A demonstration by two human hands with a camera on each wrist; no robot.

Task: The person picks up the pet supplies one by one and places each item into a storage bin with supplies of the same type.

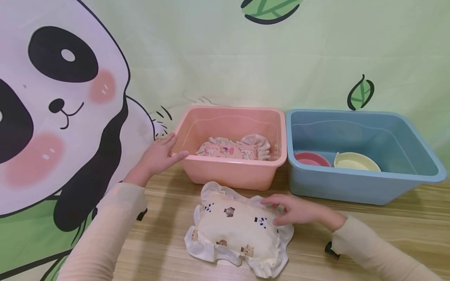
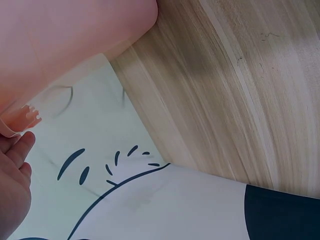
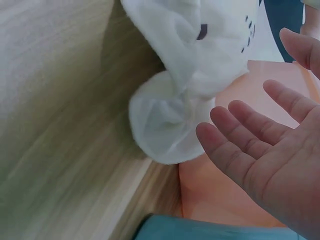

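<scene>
A cream pillow (image 1: pixel 233 228) with a white ruffled edge and small animal prints lies in front of a pink bin (image 1: pixel 232 171). My right hand (image 1: pixel 299 210) is over the pillow's right end, fingers spread. In the right wrist view, the palm side of that hand (image 3: pixel 280 155) shows beside the white ruffle (image 3: pixel 172 120), with nothing held. At the bin's left front corner, my left hand (image 1: pixel 158 158) touches the rim with extended fingers. Only part of this hand (image 2: pixel 12 185) appears in the left wrist view, below the rim. Inside the bin lies a pink printed pillow (image 1: pixel 228 150) with pale ruffles.
Right of the pink bin stands a blue bin (image 1: pixel 351 187), holding a red round dish (image 1: pixel 312 158) and a pale yellow dish (image 1: pixel 356 161). Both bins stand on a wood-grain table (image 1: pixel 165 234). Behind them hangs a green cloth backdrop (image 1: pixel 211 58) with a large panda picture.
</scene>
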